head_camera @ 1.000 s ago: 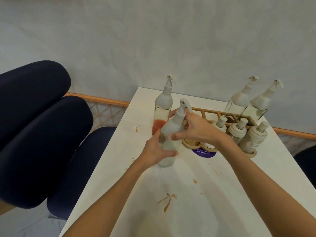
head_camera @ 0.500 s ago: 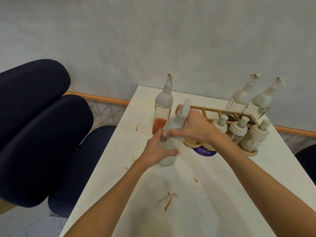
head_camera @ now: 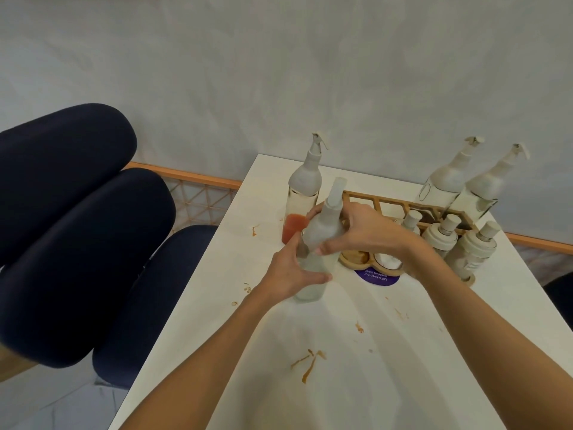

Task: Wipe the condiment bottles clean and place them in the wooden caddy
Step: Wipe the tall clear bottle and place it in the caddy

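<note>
Two hands on one bottle, mid-table. Clock read from the person's side, 12 at the wall.

- Table (head_camera: 387, 352): white, long, runs up to the wall.
- Chairs (head_camera: 77, 243): dark blue, at 9 o'clock, off the table's edge.
- Caddy (head_camera: 387, 203): wooden, slatted, at 1 o'clock. Two tall bottles (head_camera: 443, 181) at its right end; in it or behind it, cannot tell. Three short bottles (head_camera: 440, 237) in a row just in front.
- Red bottle (head_camera: 302, 193): upright at 11 o'clock, outside the caddy, red sauce in its foot.
- Held bottle (head_camera: 322, 234): frosted, tilted, spout toward 12, just in front of the red bottle and outside the caddy. Foot on the table or just off it, cannot tell.
- Right hand (head_camera: 362, 231): fingers curled round the bottle's shoulder.
- Left hand (head_camera: 291, 271): wrapped round the lower body, thumb across the front. No cloth seen in either hand.
- Smears (head_camera: 310, 361): brown, at 6 o'clock; smaller spots toward 9 and 3.

Risks, as judged:
- The tilted spout sits close to the red bottle, so a twist could knock it over and spill sauce.
- A greasy surface could slip through bare hands.
- Carrying toward 1 o'clock takes the right forearm over the short bottles, which it may topple.
- Setting the foot down on a smear would dirty it again.
</note>
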